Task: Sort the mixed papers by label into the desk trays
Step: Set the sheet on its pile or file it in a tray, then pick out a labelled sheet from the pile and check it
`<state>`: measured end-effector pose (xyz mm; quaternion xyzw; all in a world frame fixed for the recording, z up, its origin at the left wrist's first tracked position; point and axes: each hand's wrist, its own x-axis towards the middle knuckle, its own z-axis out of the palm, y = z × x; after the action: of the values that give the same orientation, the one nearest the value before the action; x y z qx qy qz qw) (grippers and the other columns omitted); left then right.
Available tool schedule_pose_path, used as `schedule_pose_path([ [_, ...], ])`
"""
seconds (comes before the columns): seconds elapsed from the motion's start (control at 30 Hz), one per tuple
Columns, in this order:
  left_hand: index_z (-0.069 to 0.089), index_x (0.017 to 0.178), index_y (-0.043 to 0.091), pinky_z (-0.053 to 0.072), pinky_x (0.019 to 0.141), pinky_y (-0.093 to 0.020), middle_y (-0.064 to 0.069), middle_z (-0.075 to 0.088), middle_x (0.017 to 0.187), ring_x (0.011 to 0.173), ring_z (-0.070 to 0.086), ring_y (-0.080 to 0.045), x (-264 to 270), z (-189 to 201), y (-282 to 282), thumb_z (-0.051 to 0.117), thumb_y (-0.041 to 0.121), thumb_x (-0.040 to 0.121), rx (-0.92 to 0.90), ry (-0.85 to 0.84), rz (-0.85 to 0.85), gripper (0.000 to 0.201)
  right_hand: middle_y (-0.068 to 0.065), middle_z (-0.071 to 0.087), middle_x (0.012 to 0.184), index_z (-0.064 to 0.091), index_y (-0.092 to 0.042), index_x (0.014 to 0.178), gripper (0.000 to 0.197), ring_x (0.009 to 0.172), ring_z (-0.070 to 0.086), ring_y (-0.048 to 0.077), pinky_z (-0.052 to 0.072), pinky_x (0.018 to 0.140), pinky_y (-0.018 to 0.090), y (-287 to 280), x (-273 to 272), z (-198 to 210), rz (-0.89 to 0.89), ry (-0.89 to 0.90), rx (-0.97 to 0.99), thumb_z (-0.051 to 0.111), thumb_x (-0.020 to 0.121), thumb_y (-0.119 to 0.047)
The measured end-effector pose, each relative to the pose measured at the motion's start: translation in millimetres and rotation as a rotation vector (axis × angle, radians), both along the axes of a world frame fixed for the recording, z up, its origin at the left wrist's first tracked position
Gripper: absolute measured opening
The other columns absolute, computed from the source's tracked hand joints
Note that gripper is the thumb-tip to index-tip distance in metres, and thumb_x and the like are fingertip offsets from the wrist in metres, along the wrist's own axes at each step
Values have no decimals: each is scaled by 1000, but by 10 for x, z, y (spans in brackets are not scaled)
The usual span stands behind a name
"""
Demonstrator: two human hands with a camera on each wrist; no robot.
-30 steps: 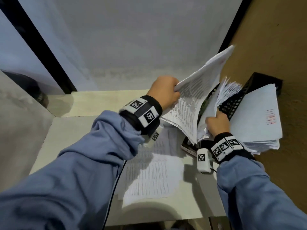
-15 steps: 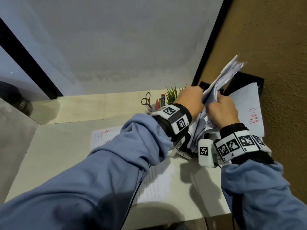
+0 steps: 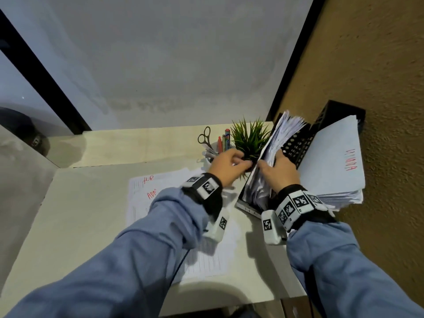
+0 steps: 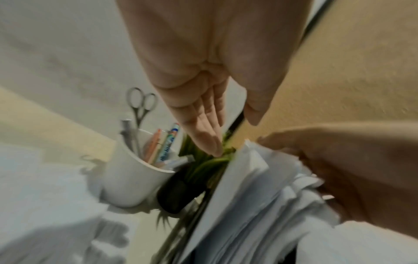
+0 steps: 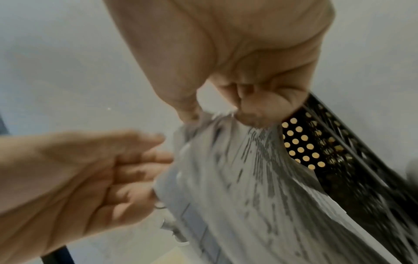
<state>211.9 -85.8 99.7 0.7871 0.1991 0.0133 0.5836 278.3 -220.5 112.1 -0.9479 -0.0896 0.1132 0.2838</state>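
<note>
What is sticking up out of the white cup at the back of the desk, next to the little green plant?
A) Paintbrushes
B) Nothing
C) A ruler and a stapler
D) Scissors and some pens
D: the left wrist view shows scissors and coloured pens standing in the white cup, beside the green plant.

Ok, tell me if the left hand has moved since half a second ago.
Yes. The left hand has let go of the paper bundle and shifted left: it was right of the plant, now it sits in front of it.
</note>
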Motion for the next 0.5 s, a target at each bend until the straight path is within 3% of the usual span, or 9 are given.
schedule_pose_path([
  [0.03, 58, 106, 17, 57, 80, -36, -6, 65, 93, 90, 66, -24, -137, -75, 118, 62, 20, 88, -39, 2, 78, 19, 15, 63, 111, 44, -11, 133, 53, 103, 58, 31, 46, 87, 37, -14, -70, 27, 0, -88, 86, 53, 90, -41],
  [0.1, 60, 90, 19, 57, 81, -39, -7, 66, 90, 89, 67, -27, -435, -301, 400, 60, 14, 86, 3, 66, 253, 6, 2, 61, 76, 59, -15, 116, 37, 72, 58, 19, 48, 69, 31, -22, -284, 67, 61, -259, 297, 54, 90, -40],
  [0.13, 60, 89, 18, 55, 84, -38, -8, 67, 93, 92, 67, -29, -603, -453, 553, 60, 13, 85, 75, 149, 323, 6, -3, 56, 64, 63, -14, 102, 26, 59, 52, 14, 45, 59, 29, -12, -420, 53, 142, -305, 371, 54, 91, -37],
  [0.2, 61, 100, 10, 48, 88, -31, -10, 64, 105, 102, 62, -30, -970, -762, 815, 59, 15, 85, 236, 419, 373, 16, -4, 51, 54, 61, -14, 80, 24, 50, 47, 13, 40, 51, 30, 42, -701, -96, 320, -276, 381, 53, 92, -33],
  [0.3, 53, 114, -1, 46, 85, -34, -16, 57, 119, 106, 56, -34, -1467, -1118, 968, 57, 17, 86, 287, 729, 410, 34, 3, 61, 62, 61, -15, 75, 26, 59, 55, 20, 49, 60, 37, 139, -992, -587, 420, -46, 170, 52, 91, -34],
  [0.37, 48, 120, -1, 47, 89, -38, -19, 52, 124, 109, 54, -36, -1684, -1242, 927, 54, 18, 86, 258, 767, 497, 40, 9, 67, 93, 65, -13, 98, 21, 82, 61, 21, 51, 77, 33, 192, -1097, -927, 359, 136, -21, 53, 90, -29],
  [0.4, 46, 124, -1, 47, 91, -39, -19, 50, 127, 111, 53, -36, -1762, -1285, 892, 53, 18, 87, 250, 757, 527, 42, 12, 62, 107, 62, -10, 105, 24, 92, 59, 23, 48, 80, 30, 197, -1137, -1105, 315, 214, -66, 54, 90, -27],
  [0.47, 41, 130, -2, 45, 94, -38, -20, 48, 133, 117, 51, -35, -1852, -1348, 814, 52, 18, 89, 213, 718, 563, 47, 14, 51, 107, 53, -11, 87, 11, 88, 50, 22, 39, 72, 25, 221, -1217, -1313, 200, 325, -74, 55, 88, -22],
  [0.5, 40, 132, -2, 43, 94, -37, -20, 48, 133, 118, 51, -35, -1872, -1364, 780, 52, 19, 90, 182, 693, 581, 48, 11, 47, 103, 46, -13, 75, 16, 84, 46, 20, 35, 69, 25, 227, -1257, -1384, 125, 358, -64, 55, 86, -20],
])
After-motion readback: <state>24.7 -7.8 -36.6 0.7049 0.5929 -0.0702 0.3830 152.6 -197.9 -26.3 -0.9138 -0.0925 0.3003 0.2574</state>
